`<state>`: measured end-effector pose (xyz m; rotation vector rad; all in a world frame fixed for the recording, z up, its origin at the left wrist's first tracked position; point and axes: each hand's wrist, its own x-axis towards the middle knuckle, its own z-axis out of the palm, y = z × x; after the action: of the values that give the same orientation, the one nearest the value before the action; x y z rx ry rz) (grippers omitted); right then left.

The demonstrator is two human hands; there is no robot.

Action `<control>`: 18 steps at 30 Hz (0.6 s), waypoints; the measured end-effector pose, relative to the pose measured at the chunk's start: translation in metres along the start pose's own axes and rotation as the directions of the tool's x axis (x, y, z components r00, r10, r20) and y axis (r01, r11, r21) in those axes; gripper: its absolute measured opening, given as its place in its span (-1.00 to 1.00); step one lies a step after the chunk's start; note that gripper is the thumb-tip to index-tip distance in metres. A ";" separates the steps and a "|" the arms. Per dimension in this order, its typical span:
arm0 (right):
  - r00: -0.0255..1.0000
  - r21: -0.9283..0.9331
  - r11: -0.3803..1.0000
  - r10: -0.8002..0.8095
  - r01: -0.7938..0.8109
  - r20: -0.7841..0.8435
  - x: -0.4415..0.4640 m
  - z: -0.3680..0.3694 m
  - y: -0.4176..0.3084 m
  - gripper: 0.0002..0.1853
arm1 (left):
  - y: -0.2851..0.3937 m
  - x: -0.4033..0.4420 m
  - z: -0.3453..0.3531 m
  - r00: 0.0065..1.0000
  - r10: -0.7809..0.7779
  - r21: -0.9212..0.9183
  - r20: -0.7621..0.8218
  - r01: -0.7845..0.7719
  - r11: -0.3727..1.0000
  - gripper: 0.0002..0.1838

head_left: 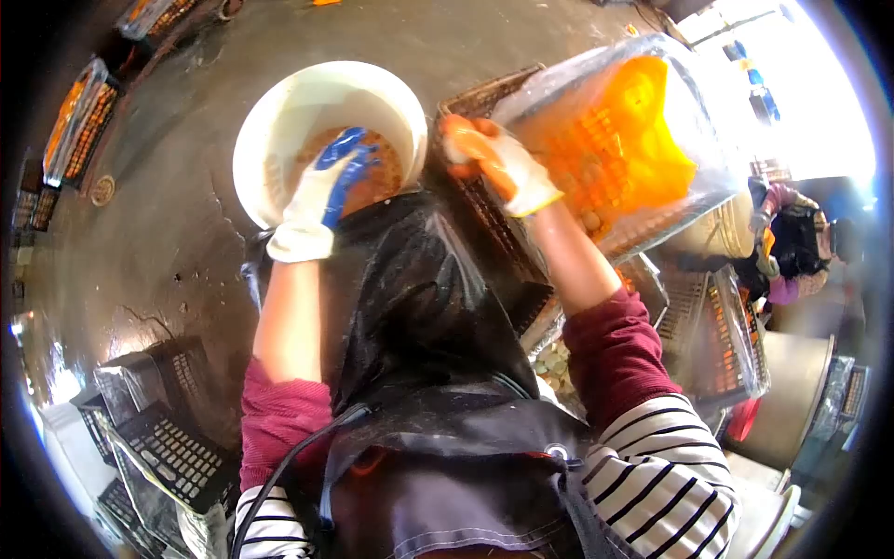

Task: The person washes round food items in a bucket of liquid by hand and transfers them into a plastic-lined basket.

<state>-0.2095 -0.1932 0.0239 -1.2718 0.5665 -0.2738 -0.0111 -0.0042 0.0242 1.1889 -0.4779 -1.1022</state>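
Note:
My left hand (331, 182), in a white glove with blue-coated fingers, reaches over the white bucket (270, 140). Its fingers are bent together above wet orange-brown contents (380, 177); whatever they grip is hidden. My right hand (494, 160), in a white glove with orange coating, is closed at the near rim of a brown basket (466, 200). Nothing in its curled fingers can be made out. Just beyond that hand, an orange mesh or bag (643, 140) lies in a clear plastic liner (549, 84), with small roundish pieces in it.
A black apron (419, 289) covers my lap. Black crates (177, 456) are stacked at lower left, with another crate (79, 121) at upper left. On the right another person (796, 238) works near lined crates (731, 335) and a large tub (792, 382). The floor (177, 186) looks wet.

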 end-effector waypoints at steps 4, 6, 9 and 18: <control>0.981 0.022 0.995 -0.099 0.096 0.168 0.050 0.105 -0.007 -0.85 | -0.005 -0.002 0.000 0.988 0.132 0.066 -0.086 -0.126 0.990 -0.42; 0.881 -0.520 0.726 -0.266 0.450 0.391 0.077 0.119 0.000 -0.76 | -0.005 -0.003 -0.008 0.960 0.130 0.251 -0.249 -0.066 0.966 -0.53; 0.903 -0.822 0.379 -0.121 0.426 0.412 0.082 0.144 -0.019 -0.71 | -0.025 0.009 -0.024 0.944 0.103 0.155 -0.313 -0.056 0.986 -0.65; 0.958 -0.944 0.160 -0.028 0.288 0.287 0.104 0.155 -0.010 -0.63 | 0.019 -0.030 0.000 0.915 0.110 -0.053 -0.387 -0.141 0.989 -0.71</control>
<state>-0.0382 -0.1206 0.0359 -2.6820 0.3849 0.1429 -0.0160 0.0217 0.0479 1.2484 -0.1999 -0.7453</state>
